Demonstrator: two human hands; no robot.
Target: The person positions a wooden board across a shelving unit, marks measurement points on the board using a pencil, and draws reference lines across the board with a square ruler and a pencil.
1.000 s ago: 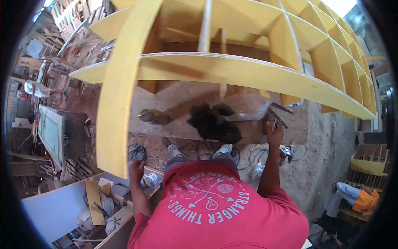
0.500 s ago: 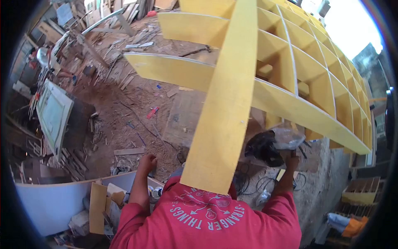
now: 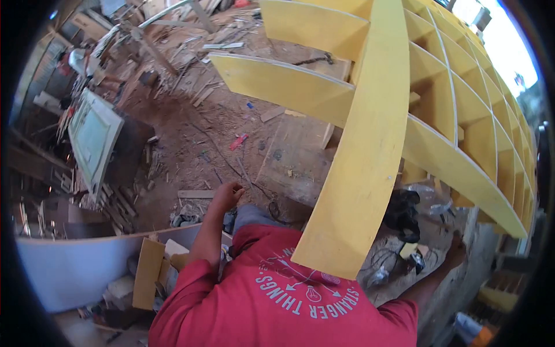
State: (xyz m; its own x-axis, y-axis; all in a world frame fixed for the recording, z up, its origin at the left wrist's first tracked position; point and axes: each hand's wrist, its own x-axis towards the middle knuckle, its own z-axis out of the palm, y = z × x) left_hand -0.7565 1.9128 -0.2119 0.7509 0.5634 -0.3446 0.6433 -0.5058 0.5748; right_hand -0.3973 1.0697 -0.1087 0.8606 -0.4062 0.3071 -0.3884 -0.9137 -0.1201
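My left hand (image 3: 231, 194) is raised over the littered floor, just left of my leg. Its fingers are curled together, and anything between them is too small to make out. At the right, my right hand (image 3: 456, 250) is low over the worktop, its fingers dark and unclear. Near it lie a black plastic bag (image 3: 401, 215), a clear plastic bag (image 3: 429, 198) and a small yellowish block (image 3: 408, 250). A long yellow board (image 3: 370, 144) slants down in front of my chest, its upper part against a large yellow grid frame (image 3: 471, 162).
A pale panelled door (image 3: 95, 139) leans at the left. A curved white panel (image 3: 69, 269) stands at lower left beside a yellowish offcut (image 3: 148, 274). A flat wooden board (image 3: 295, 159) lies beneath the frame. Wood scraps and sawdust cover the floor, with a cable (image 3: 217, 151) across it.
The view has shifted, so the frame and board appear further right. My right hand has moved away from the black bag, outward to the right. My left hand has risen slightly, fingers still curled.
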